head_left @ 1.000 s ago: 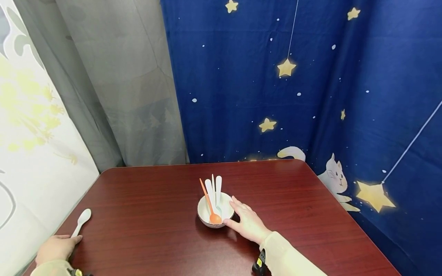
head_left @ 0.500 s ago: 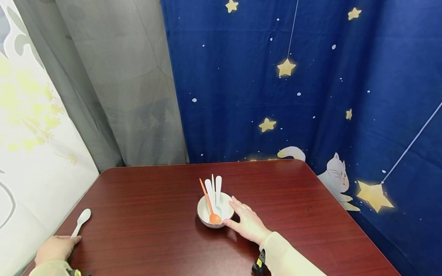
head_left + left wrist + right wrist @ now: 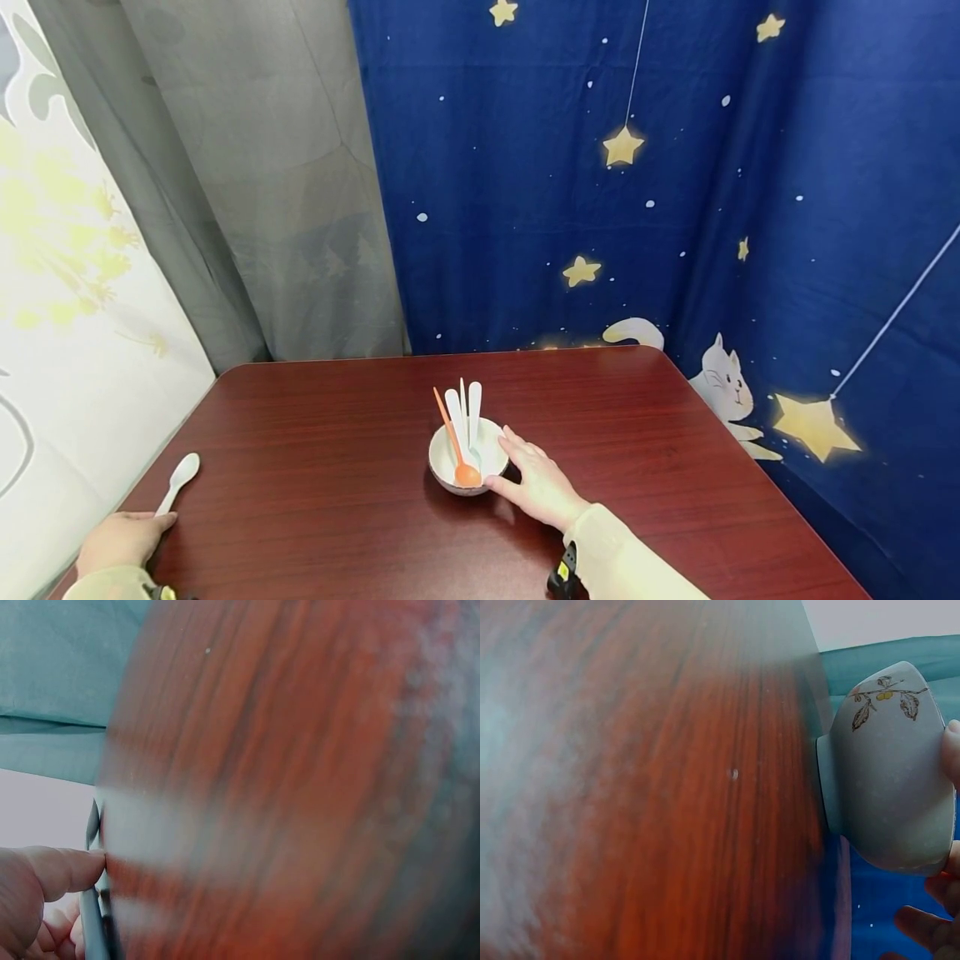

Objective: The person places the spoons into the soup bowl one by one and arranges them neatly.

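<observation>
At the table's left edge my left hand (image 3: 123, 540) pinches the handle of a white spoon (image 3: 183, 473), whose bowl end points away from me. In the left wrist view this spoon (image 3: 91, 922) shows edge-on under the thumb, low over the wood. My right hand (image 3: 542, 483) holds the right side of a white bowl (image 3: 489, 440), thumb at the near rim and fingers toward the far rim. An orange spoon (image 3: 467, 475) and several white utensils (image 3: 475, 404) lean in the bowl, handles up. A leaf-branch pattern marks the bowl's outside (image 3: 892, 765) in the right wrist view.
The dark red wooden table (image 3: 315, 467) has rounded far corners. Behind it hang a grey curtain (image 3: 300, 208) and a blue star-print curtain (image 3: 510, 167). A white printed cloth (image 3: 82, 333) borders the left side.
Both hands, the bowl and the spoons stay practically in place. Only the blue curtain at the right sways slightly.
</observation>
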### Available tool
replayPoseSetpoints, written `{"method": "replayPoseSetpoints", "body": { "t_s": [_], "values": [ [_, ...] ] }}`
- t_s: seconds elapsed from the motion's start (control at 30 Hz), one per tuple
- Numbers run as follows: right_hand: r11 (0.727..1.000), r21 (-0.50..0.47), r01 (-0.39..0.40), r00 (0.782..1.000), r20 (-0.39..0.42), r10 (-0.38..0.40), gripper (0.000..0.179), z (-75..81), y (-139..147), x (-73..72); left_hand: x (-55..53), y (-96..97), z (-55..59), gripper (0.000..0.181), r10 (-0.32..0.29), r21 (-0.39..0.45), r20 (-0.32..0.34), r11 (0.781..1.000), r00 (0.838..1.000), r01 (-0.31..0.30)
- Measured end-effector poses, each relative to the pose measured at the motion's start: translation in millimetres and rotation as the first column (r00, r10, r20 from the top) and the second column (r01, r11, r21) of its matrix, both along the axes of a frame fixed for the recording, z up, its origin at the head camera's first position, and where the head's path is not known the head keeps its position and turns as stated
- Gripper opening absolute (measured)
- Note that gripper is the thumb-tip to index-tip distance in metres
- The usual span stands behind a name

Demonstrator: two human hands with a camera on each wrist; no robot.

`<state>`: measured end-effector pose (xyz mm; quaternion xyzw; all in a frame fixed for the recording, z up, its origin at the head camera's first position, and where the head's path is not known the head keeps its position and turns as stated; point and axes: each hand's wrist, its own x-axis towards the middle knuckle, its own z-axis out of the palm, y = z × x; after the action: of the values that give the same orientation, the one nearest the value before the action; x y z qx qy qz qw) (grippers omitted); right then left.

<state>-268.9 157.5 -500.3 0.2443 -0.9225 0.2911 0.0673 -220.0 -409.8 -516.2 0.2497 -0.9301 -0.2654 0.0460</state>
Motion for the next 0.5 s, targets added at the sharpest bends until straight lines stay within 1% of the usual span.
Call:
{"method": "replayPoseSetpoints", "body": {
  "t_s": [0.23,0.5],
  "values": [
    [1.0,0.002,0.005,1.0,-0.004,-0.005,0.077,-0.8,0.1,0.3,0.7,0.3,1.0,0.041,-0.012,-0.007,0.006,1.0,1.0,0.012],
    [1.0,0.0,0.0,1.0,-0.019,0.0,0.076,-0.2,0.0,0.9,1.9,3.0,4.5,0.043,-0.013,-0.041,0.048,0.999,0.999,0.015]
  ]
}}
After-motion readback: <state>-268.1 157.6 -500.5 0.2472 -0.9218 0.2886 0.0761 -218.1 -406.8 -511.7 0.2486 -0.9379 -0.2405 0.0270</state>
